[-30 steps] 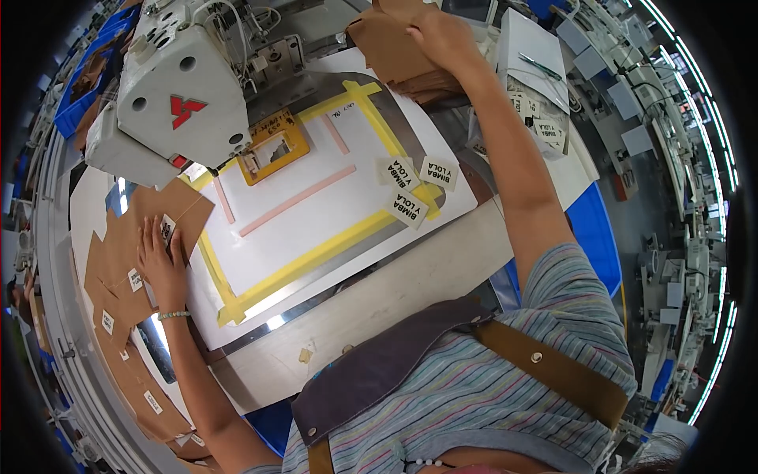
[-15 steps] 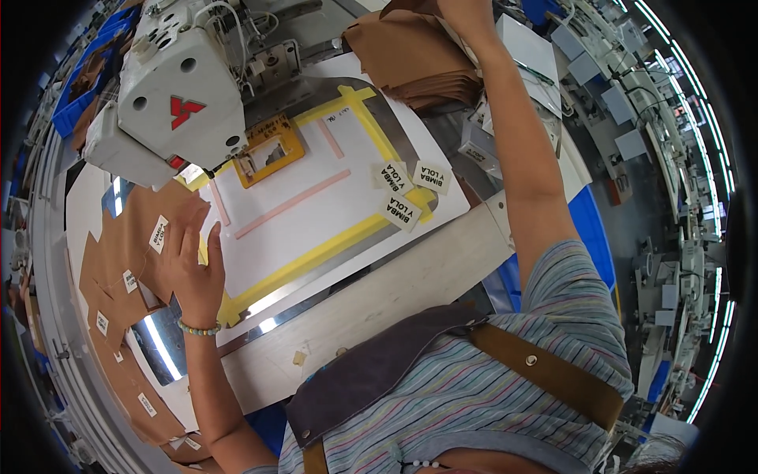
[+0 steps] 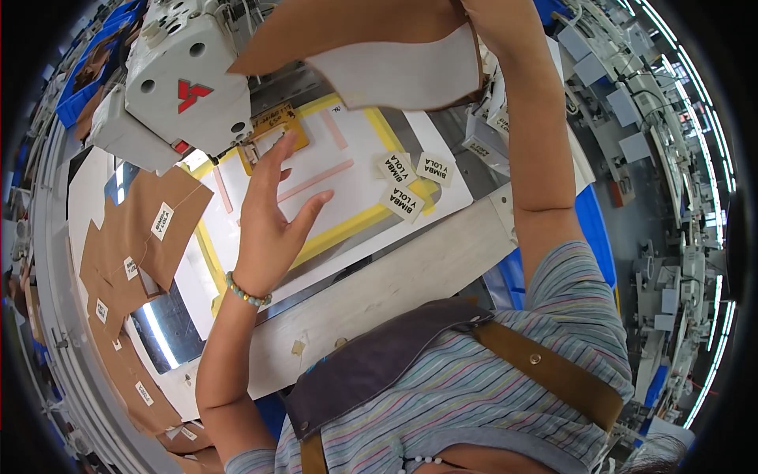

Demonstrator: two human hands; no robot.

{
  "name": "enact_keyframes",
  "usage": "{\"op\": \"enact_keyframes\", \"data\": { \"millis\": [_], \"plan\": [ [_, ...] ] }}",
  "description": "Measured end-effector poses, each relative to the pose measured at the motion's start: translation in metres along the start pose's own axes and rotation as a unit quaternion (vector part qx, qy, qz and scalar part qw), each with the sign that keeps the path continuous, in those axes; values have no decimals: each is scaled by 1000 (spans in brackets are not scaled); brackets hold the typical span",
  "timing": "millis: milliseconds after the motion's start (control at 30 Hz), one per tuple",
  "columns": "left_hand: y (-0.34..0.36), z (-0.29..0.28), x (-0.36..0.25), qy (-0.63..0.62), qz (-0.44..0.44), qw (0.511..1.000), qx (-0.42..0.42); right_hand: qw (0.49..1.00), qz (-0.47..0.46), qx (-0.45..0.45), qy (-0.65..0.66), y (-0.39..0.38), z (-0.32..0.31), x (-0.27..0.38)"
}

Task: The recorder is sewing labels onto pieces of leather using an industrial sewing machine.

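The left hand point(image 3: 268, 221) hovers flat and open, fingers spread, palm down over the white work plate point(image 3: 355, 170) framed with yellow tape, holding nothing. Just beyond its fingertips sits the needle area of the white sewing machine point(image 3: 178, 87), with a small yellow-orange plate point(image 3: 272, 126) under the machine head. The right hand point(image 3: 482, 20) is raised at the top edge, only partly in view; it grips a large brown leather piece point(image 3: 379, 47) with a pale underside, which hangs in the air above the work plate, well beyond the left hand. To the right of the left hand, three small pale labels point(image 3: 414, 182) lie on the plate near the tape. To the left of the left hand, a row of brown leather pieces point(image 3: 150, 229) with small white tags lies overlapping on the table.
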State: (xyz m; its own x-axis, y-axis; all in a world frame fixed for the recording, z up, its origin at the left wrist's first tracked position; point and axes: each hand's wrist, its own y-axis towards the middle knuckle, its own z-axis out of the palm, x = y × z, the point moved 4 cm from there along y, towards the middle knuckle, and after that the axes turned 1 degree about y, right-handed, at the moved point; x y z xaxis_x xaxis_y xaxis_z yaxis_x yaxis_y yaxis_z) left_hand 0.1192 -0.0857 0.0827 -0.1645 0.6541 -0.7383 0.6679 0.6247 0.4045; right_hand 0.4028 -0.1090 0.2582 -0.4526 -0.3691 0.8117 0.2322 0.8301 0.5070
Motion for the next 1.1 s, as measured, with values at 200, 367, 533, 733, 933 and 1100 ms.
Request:
{"op": "enact_keyframes", "data": {
  "millis": [200, 367, 533, 733, 933, 1100],
  "plan": [
    [-11, 49, 18, -314, -154, 929, 118, 961, 25, 1, 276, -1, 13, -44],
    [-28, 49, 14, -366, -195, 903, 112, 919, 68, -149, 358, -24, -34, -66],
    [-23, 44, -7, -322, -139, 929, 114, 924, 93, -81, 363, -54, 23, -40],
    [-24, 53, 0, -535, -280, 796, 45, 936, 112, 49, 330, -67, 118, -90],
    [-38, 39, 30, -368, -254, 894, -20, 990, 31, 125, -61, -67, 92, -127],
    [-22, 34, 19, 164, 71, 983, 48, 954, 11, 102, -283, -72, 80, -126]
  ]
}}
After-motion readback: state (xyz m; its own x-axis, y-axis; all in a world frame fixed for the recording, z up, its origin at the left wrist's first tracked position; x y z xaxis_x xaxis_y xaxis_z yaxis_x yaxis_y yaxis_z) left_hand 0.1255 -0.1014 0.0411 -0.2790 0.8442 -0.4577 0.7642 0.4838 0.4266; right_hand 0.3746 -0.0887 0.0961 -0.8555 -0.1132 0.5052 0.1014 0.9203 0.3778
